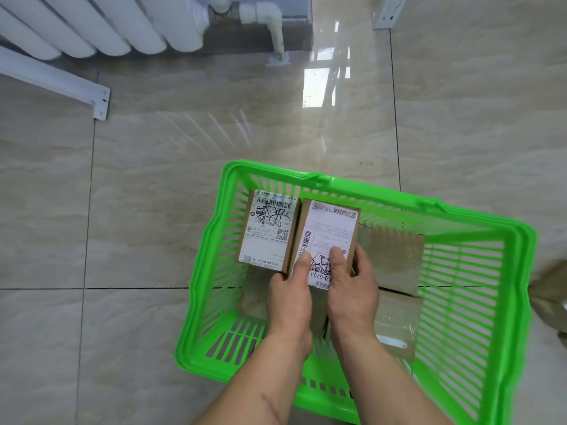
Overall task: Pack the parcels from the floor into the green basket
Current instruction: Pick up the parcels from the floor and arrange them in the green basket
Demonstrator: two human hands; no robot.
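Observation:
The green basket [518, 271] stands on the tiled floor, right of centre. Inside its left part, two small cardboard parcels with white shipping labels stand side by side: one on the left [268, 230] and one on the right [329, 234]. My left hand [290, 297] and my right hand [352, 286] both grip the right parcel at its near end, thumbs on the label. The left hand's fingers also touch the left parcel's near corner. More brown parcels [395, 259] lie flat on the basket bottom, to the right of my hands.
A white radiator [101, 26] and its pipe [276, 29] run along the far wall. A white metal leg [61, 84] crosses the floor at the far left. Another brown parcel [552, 286] lies on the floor at the right edge.

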